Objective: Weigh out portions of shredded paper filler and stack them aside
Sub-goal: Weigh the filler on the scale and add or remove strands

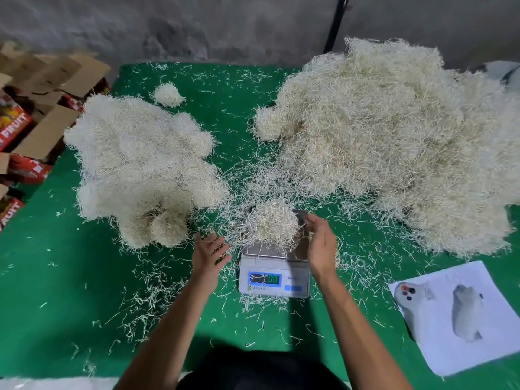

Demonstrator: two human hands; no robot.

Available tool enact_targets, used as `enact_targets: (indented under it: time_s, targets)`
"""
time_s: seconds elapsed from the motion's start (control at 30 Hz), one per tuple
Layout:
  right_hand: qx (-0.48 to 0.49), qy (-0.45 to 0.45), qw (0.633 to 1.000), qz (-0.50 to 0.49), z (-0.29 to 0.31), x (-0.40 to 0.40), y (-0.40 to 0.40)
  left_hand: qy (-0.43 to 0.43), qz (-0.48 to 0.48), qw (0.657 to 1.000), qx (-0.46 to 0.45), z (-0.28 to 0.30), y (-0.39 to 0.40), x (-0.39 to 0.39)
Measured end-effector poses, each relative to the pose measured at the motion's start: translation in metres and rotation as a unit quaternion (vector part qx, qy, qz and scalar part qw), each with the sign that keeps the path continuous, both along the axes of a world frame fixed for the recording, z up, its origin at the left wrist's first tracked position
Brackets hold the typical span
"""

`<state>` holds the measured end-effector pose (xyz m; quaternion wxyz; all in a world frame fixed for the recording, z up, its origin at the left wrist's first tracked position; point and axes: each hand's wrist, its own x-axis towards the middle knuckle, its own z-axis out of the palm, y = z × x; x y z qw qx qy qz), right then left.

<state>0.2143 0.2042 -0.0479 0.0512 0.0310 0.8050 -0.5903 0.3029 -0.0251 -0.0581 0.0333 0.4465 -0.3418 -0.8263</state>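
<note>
so nearest in, both forearms reach forward over the green bench. the digital scale sits right between them, its blue display facing the person, digits too smeared to read properly. the left hand is just off the scale's left edge, palm down, fingers loosely spread and resting among loose strands, not gripping anything as far as i can tell. the right hand is up on edge at the scale's right side, fingers straight and together, thumb up, holding nothing, fingertips just beside the portion.

that portion of shredded paper is the thing that matters: a roundish clump on the scale pan, ahead of both hands and between them, a touch closer to the right fingertips. no real long axis, it's a ball, so i'd guess a two-handed scoop from either side.

further out, beyond and left of the left hand, is the stack of weighed portions, so the clump likely travels left and forward. past the right hand is the big loose heap, well bigger than the stack.
</note>
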Motion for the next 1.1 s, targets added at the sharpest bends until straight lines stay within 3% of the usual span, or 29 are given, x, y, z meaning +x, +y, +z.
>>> enact_targets:
  time_s: [0.07, 0.17, 0.23, 0.87, 1.0, 1.1]
  targets:
    - [-0.018, -0.001, 1.000, -0.022, -0.007, 0.002, -0.001, 0.026, 0.085, 0.994, 0.069, 0.000, -0.003, 0.001]
    - [-0.061, -0.004, 0.996, -0.059, -0.012, 0.003, -0.001, 0.065, 0.237, 0.952, 0.184, -0.008, -0.015, 0.006]
    - [-0.070, -0.006, 0.995, -0.071, -0.014, 0.003, 0.000, 0.076, 0.266, 0.940, 0.202, -0.012, -0.023, 0.009]
    - [-0.015, 0.012, 0.993, -0.118, -0.024, -0.018, 0.001, 0.074, 0.142, 0.976, 0.145, -0.026, -0.018, 0.004]
    - [0.015, 0.017, 0.998, -0.051, -0.014, -0.028, -0.022, 0.007, 0.063, 0.995, 0.073, -0.017, -0.010, -0.004]
    - [0.028, 0.002, 0.997, 0.066, -0.006, -0.024, -0.054, -0.007, -0.011, 1.000, 0.022, -0.005, 0.007, -0.019]
